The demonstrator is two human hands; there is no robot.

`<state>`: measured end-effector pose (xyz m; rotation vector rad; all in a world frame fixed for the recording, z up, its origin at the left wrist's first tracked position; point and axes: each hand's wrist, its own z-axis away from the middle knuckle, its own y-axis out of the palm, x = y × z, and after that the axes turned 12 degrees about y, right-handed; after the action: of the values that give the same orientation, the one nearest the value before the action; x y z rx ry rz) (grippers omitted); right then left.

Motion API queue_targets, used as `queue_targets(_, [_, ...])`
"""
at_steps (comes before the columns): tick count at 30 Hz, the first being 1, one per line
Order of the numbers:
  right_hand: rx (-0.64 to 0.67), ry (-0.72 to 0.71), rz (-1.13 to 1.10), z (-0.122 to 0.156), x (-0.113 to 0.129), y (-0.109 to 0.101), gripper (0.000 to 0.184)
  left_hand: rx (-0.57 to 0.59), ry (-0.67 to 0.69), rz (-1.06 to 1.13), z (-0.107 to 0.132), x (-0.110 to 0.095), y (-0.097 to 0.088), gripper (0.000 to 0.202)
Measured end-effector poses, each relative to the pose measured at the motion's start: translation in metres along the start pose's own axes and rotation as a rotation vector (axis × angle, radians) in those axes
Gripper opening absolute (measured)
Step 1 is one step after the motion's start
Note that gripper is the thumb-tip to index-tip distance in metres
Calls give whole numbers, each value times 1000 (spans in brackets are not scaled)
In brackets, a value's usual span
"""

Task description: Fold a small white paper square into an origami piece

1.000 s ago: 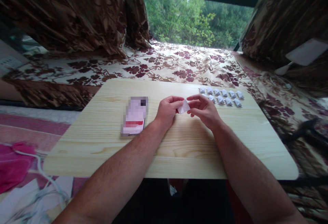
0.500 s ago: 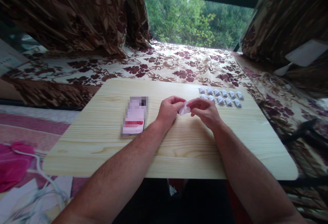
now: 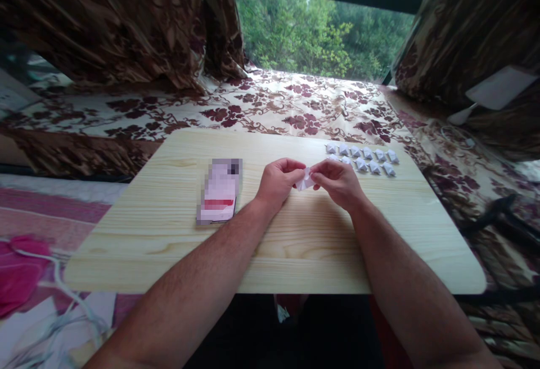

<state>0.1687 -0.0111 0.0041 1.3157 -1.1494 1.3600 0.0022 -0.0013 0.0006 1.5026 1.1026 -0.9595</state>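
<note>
Between my two hands, above the middle of the table, is a small piece of folded white paper (image 3: 304, 181). My left hand (image 3: 278, 180) pinches its left side between thumb and fingers. On the right side, my right hand (image 3: 337, 180) grips it with thumb and fingertips close to the left thumb. My fingers hide part of the folds. Just beyond my right hand, several small pointed white folded-paper pieces (image 3: 368, 154) lie in two rows, the nearer row partly covered by that hand.
A pinkish phone (image 3: 219, 192), blurred by pixels, lies on the wooden table (image 3: 147, 245) left of my forearm. Behind the table is a ledge with flowered cloth (image 3: 301, 104). A white lamp (image 3: 500, 88) stands at right. A white cable (image 3: 59, 273) and pink cloth (image 3: 25, 268) are at lower left.
My right fingers have closed in lower on the paper's right side, nearer my left thumb, and the paper's folds look a little different. The view has shifted slightly.
</note>
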Motion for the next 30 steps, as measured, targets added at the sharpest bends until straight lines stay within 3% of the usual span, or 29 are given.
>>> queue_targets(30, [-175,-19,5,-2,1,10,17,60,-1,-47,3,-5,2,18])
